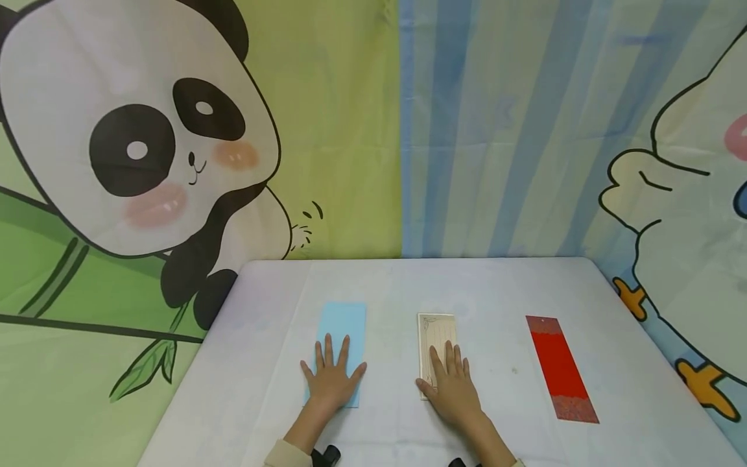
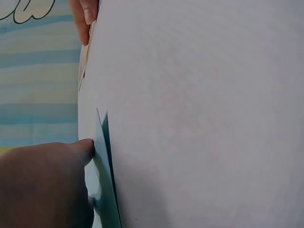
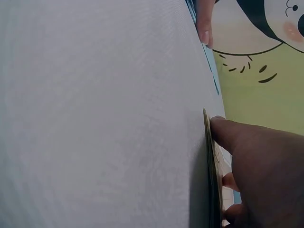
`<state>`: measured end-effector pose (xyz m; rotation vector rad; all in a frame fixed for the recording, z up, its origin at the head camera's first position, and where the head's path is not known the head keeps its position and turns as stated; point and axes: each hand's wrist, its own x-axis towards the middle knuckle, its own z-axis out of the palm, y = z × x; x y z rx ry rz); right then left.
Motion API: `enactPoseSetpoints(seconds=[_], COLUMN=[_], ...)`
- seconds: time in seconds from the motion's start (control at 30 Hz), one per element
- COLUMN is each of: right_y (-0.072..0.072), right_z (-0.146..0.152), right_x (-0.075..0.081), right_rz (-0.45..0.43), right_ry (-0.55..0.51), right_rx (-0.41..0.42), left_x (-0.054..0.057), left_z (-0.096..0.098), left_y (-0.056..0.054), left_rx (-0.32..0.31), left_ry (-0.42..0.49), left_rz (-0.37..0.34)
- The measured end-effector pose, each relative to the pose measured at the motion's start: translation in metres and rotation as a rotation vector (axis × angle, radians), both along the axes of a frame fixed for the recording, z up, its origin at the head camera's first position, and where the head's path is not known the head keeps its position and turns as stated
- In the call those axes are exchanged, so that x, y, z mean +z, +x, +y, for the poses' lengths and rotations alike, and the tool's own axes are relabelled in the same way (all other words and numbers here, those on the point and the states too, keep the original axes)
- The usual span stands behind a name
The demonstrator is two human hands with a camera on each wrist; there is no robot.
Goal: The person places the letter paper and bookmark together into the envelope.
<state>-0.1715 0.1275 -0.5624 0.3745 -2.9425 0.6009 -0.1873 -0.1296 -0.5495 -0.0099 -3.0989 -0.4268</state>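
Observation:
My left hand (image 1: 331, 384) rests with spread fingers on a light blue paper rectangle (image 1: 344, 318), its thumb along the right side. Seen in the left wrist view, this blue paper (image 2: 105, 185) has two layers slightly parted at one corner, with the thumb touching its face. To the right, my right hand (image 1: 456, 392) lies over a cream rectangular card (image 1: 434, 326) with a thin printed border, fingers straight and spread. In the right wrist view the cream card (image 3: 213, 175) shows a layered edge, and the thumb presses near its corner. The hands cover the lower parts of both.
On the right of the white table (image 1: 385, 428) lies a narrow red strip (image 1: 560, 366), slightly slanted, with patterned ends. Behind the table hangs a cloth backdrop (image 1: 338, 130) with a cartoon panda on it. Dark wrist devices (image 1: 327, 456) show at the bottom edge.

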Motion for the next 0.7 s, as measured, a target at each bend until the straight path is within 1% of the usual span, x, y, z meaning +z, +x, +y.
enactPoseSetpoints(seconds=[0.17, 0.3, 0.4, 0.47, 0.57, 0.7], right_y=[-0.001, -0.001, 0.000, 0.000, 0.000, -0.001], right_z=[-0.003, -0.003, -0.001, 0.001, 0.005, 0.010], right_x=[0.000, -0.001, -0.003, -0.001, 0.003, 0.009], right_rz=[0.038, 0.027, 0.019, 0.013, 0.000, -0.005], right_ry=[-0.015, -0.010, 0.009, 0.018, 0.025, 0.035], right_rx=[0.009, 0.024, 0.035, 0.045, 0.069, 0.111], left_x=[-0.003, -0.005, -0.007, -0.007, -0.007, -0.007], left_z=[-0.006, -0.009, -0.011, -0.012, -0.015, -0.021], left_y=[0.002, 0.005, 0.006, 0.005, 0.004, 0.003], left_rx=[-0.003, -0.001, -0.015, -0.036, -0.072, -0.141], left_ry=[0.009, 0.003, -0.005, -0.011, -0.034, -0.052], left_rz=[0.002, -0.009, -0.001, 0.009, 0.005, 0.013])
